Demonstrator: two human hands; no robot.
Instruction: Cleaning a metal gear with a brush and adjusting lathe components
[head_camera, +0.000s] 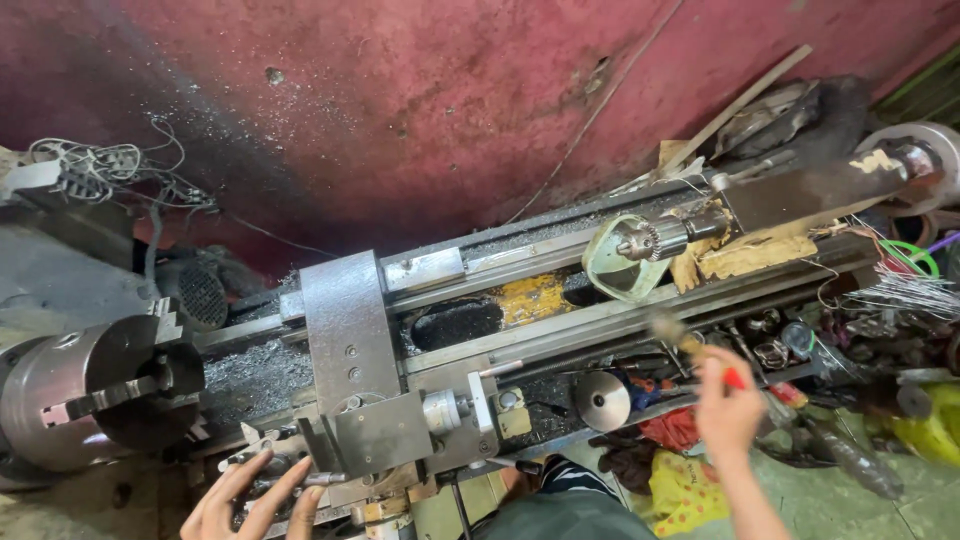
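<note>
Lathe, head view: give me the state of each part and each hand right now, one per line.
Lathe chuck: empty, jaws apart, no workpiece.
Tailstock drill chuck: no bit visible, pointing toward the headstock.
Carriage: sitting on the bed near the lathe chuck.
Handwheel: untouched.
Left hand: open, fingers spread, resting by the tool post.
Right hand: closed on a brush, blurred.
</note>
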